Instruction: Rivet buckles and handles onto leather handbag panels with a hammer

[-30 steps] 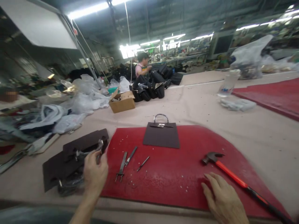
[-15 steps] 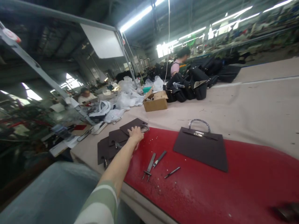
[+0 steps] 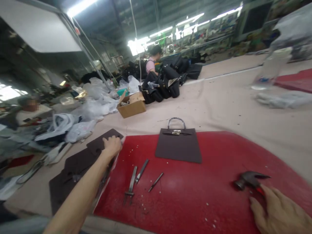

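Note:
My left hand (image 3: 111,145) reaches out to the stack of dark brown leather bag pieces (image 3: 80,162) at the left edge of the red mat (image 3: 195,195), its fingers curled on the top piece. My right hand (image 3: 280,214) lies flat and spread on the mat at the lower right, just below the head of a hammer (image 3: 248,180) with a red handle. A finished dark brown handbag (image 3: 179,146) with a metal clasp lies flat at the mat's far middle. Metal pliers (image 3: 130,185), a flat blade (image 3: 141,170) and a small punch (image 3: 156,182) lie between my hands.
A cardboard box (image 3: 131,105) stands farther back on the beige table. Black bags (image 3: 163,86) are piled behind it, where a person in pink sits. Plastic bags and clutter (image 3: 80,113) fill the left. A clear bottle (image 3: 270,70) stands at the right.
The camera swung left and back again. My left hand moved from the lower bag pieces up to the far top piece. My right hand went out of view and is back beside the hammer.

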Tool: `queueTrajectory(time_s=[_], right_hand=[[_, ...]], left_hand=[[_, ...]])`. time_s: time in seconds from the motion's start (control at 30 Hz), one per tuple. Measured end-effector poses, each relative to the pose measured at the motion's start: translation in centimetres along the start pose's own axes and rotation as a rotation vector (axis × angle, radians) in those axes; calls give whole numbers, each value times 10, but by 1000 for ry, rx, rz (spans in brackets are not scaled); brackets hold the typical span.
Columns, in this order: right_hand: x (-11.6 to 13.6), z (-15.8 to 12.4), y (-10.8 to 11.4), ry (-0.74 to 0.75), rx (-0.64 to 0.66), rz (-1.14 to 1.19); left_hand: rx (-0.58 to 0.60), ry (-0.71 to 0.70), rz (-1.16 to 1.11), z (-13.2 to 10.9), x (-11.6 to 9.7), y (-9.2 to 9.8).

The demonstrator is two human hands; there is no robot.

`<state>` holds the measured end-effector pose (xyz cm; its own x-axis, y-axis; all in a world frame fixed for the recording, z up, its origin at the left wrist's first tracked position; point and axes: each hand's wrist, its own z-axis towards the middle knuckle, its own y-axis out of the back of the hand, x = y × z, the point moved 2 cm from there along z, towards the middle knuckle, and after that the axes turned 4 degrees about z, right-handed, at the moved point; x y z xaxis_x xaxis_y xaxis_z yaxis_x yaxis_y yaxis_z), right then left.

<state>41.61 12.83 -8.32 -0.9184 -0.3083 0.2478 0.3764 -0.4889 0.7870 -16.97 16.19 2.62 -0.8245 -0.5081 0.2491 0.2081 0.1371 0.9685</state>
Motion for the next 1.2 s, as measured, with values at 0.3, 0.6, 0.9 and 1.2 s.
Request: queueTrajectory(time_s=[0.3,0.6,0.9,1.2], right_hand=[[15,3,7,67,24,-251],[25,1,15,-2,92,-283],[16,0,23,-173,47,-317],[-17,8,31,-215,131,-321]], left_hand=[[-9,-267,-363,58,-225,12],[68,-184,-401,54,-305,18],[16,-337,-446,-13,-321,41],[69,-326,-565,-91,-259,49]])
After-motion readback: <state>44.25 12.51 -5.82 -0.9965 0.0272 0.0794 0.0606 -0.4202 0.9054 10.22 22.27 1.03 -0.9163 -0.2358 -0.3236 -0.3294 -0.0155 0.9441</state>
